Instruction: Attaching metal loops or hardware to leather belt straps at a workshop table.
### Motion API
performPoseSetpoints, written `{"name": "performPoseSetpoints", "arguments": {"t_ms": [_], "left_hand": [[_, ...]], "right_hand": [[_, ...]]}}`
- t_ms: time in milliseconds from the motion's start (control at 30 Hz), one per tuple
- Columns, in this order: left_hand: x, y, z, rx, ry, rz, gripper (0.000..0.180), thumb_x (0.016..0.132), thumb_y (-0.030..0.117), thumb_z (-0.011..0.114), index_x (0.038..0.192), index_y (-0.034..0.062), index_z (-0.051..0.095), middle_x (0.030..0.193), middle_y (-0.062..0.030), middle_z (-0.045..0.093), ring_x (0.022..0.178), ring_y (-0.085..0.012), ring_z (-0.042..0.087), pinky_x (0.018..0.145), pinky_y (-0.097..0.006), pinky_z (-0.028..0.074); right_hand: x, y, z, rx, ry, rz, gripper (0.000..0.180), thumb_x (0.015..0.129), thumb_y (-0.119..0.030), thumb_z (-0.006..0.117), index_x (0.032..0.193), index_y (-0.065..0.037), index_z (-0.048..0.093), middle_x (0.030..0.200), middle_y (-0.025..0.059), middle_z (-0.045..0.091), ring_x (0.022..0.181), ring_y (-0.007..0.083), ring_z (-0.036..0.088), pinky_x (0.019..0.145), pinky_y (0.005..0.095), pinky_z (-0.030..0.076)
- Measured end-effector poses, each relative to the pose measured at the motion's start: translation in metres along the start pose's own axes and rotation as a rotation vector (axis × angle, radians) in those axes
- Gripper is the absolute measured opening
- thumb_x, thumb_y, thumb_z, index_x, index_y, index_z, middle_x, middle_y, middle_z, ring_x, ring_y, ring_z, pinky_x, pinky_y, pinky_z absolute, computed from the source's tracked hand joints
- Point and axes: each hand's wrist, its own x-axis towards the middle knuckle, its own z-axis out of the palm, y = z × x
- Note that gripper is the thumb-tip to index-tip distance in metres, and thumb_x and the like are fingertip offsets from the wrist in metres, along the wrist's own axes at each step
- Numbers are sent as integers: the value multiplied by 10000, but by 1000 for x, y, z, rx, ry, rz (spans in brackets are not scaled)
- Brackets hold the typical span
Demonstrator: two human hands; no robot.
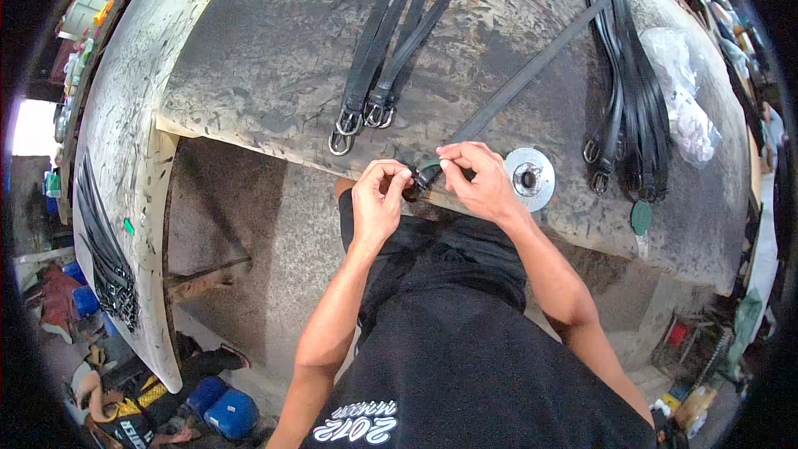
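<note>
A black belt (540, 65) runs from the back right of the worktable to the table's near edge, where its dark end (427, 175) is between my hands. My left hand (378, 201) pinches this end from the left, thumb against fingertips. My right hand (480, 183) is closed on the strap just to the right, fingers bent over it. The fingers partly hide the belt end, so its fittings are hard to make out. Close to my right hand lies a round silver metal disc (544, 189) with a dark hub.
Black buckled belts (399, 33) lie ahead; another bunch (636, 104) is at right beside clear plastic bags (690, 120). A green oval piece (641, 217) sits at the near edge. More straps (106, 258) lie on the left table wing. A person (125, 416) is low at left near blue containers (233, 414).
</note>
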Motion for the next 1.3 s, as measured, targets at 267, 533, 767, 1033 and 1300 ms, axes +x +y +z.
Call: {"name": "performPoseSetpoints", "arguments": {"t_ms": [267,533,767,1033,1300], "left_hand": [[-3,-2,0,-55,13,34,73,926,18,610,888,-44,617,978,-63,607,784,-109,621,710,-254,515],[-3,-1,2,-77,25,43,80,926,12,605,871,-45,614,978,-66,601,774,-107,614,707,-252,516],[-3,0,1,-53,21,33,73,920,8,607,869,-44,612,989,-73,606,775,-113,621,712,-253,520],[-2,0,0,-76,18,21,89,929,31,607,875,-39,613,984,-67,615,782,-110,627,727,-255,522],[16,24,-33,375,322,263,83,887,47,659,898,-1,593,852,-67,597,648,-128,531,595,-265,462]], "right_hand": [[-1,7,5,-5,8,-23,135,842,-130,658,919,-20,650,942,106,703,910,298,641,834,395,504],[1,-1,2,-138,6,-110,136,848,-143,658,909,-21,652,946,103,698,924,299,632,829,395,502],[1,-1,2,-168,13,-134,67,850,-54,653,882,5,652,973,95,698,941,239,623,865,359,460],[2,0,3,-163,19,-151,54,853,-37,647,888,4,650,955,90,701,881,216,632,776,321,495],[-2,-5,-14,304,73,205,96,953,-69,570,980,13,610,887,82,683,722,110,620,705,266,498]]}}
